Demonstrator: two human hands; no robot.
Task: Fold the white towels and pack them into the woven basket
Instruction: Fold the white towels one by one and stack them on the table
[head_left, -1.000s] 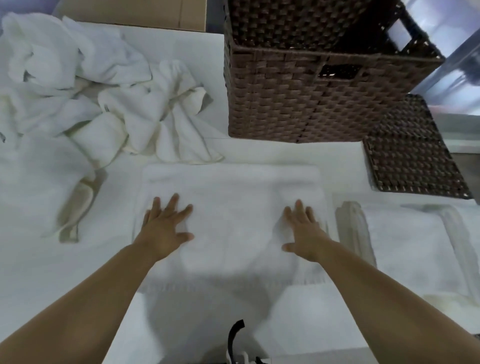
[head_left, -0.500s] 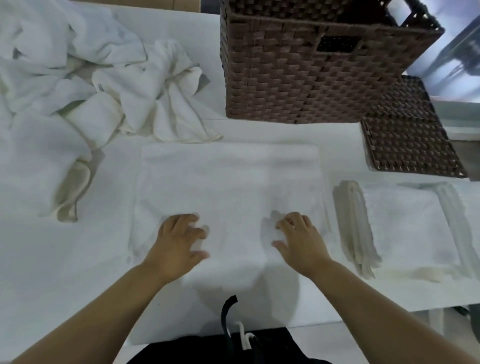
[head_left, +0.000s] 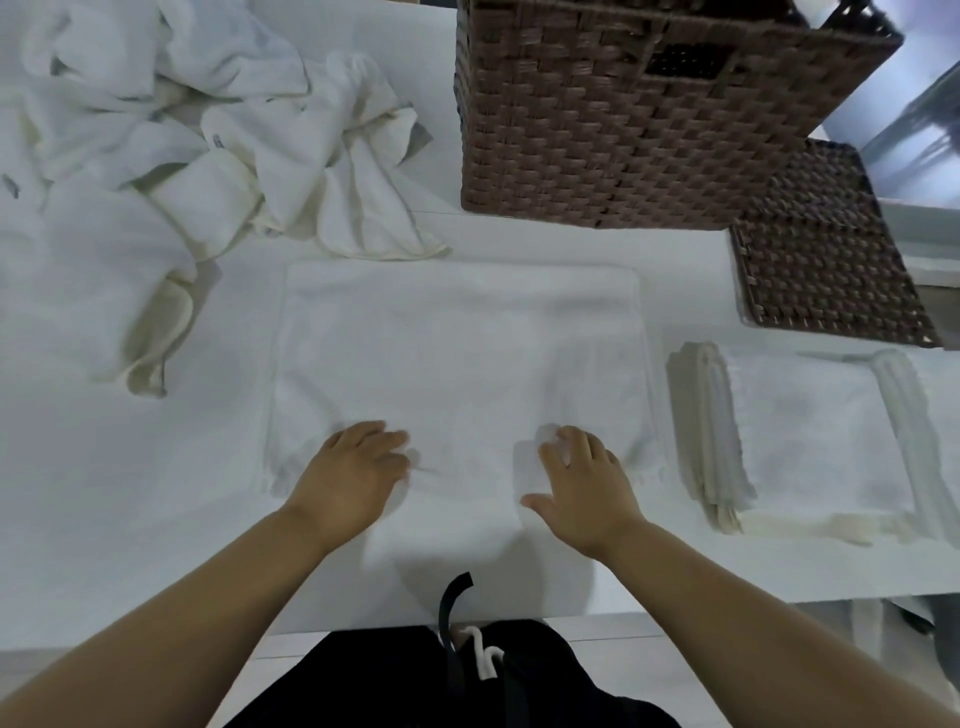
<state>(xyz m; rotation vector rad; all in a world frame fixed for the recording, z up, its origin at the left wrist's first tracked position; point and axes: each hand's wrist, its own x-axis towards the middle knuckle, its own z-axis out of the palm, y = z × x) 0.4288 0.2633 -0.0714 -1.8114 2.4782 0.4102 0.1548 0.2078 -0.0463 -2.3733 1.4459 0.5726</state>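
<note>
A white towel (head_left: 462, 353) lies flat on the table in front of me. My left hand (head_left: 348, 478) and my right hand (head_left: 582, 483) rest on its near edge, a shoulder's width apart, fingers curled into the cloth. A small flap of towel is bunched under my right fingers. The brown woven basket (head_left: 623, 135) stands upright just beyond the towel's far edge. A stack of folded white towels (head_left: 800, 441) sits to the right. A heap of unfolded white towels (head_left: 197, 130) fills the far left.
The flat woven basket lid (head_left: 826, 260) lies to the right of the basket, above the folded stack. The table's near edge (head_left: 727, 608) runs just below my wrists. A loose towel end (head_left: 156, 338) trails from the heap toward the left.
Both hands slid back from the middle of the flat towel to its near edge, and their fingers went from spread flat to curled into the cloth.
</note>
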